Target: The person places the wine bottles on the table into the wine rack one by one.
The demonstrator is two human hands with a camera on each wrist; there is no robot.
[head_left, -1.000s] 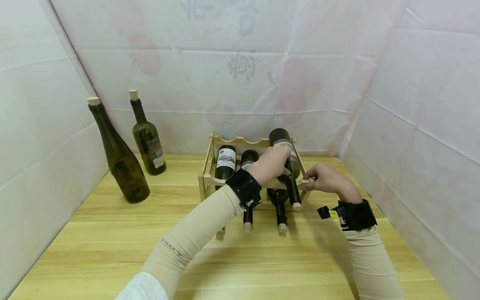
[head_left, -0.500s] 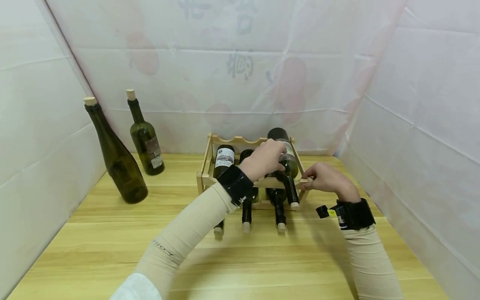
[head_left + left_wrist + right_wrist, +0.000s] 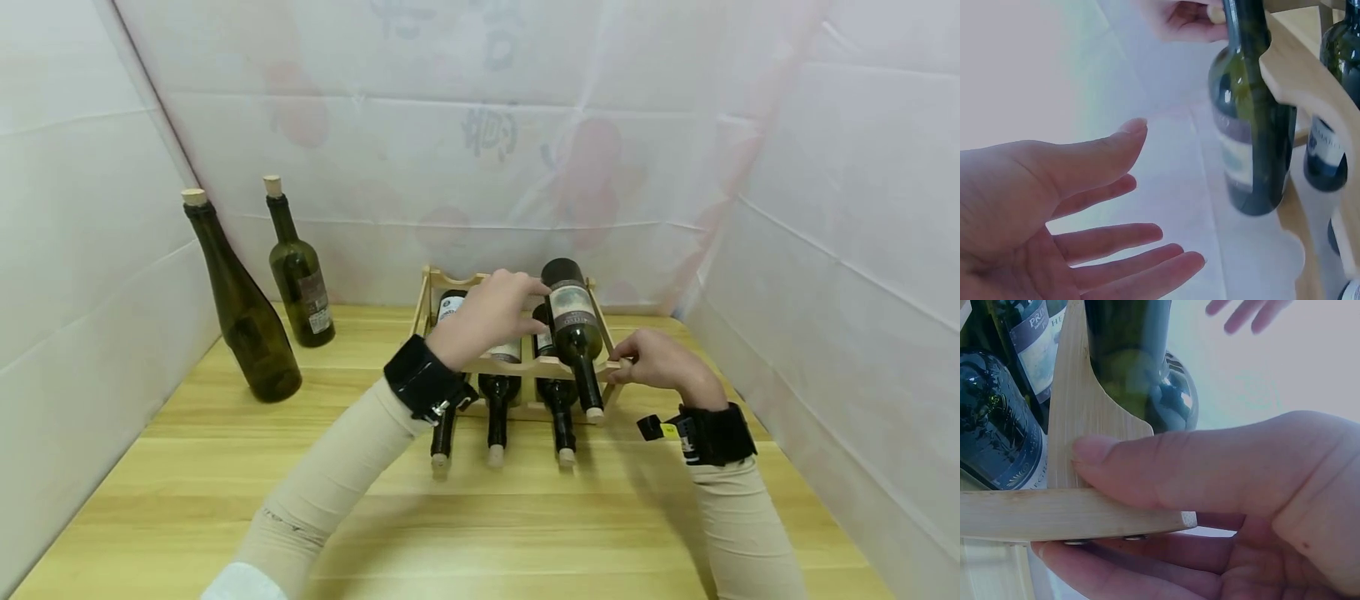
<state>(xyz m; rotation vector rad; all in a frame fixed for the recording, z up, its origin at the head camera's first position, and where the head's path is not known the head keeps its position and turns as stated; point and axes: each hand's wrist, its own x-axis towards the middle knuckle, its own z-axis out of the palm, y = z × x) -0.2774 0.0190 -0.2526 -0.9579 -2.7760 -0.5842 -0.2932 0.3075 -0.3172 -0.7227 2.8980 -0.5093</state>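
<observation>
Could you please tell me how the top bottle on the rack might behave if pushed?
The bottle looks like smooth, shiny glass, so it may be slippery and could break if dropped. Its round body would probably roll sideways if pushed, though the scooped wooden rail beneath it should resist that.

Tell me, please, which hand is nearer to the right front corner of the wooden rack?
The right hand. It grips that rack corner. The left hand is farther to the left, open, beside the top bottle but not touching it.
</observation>
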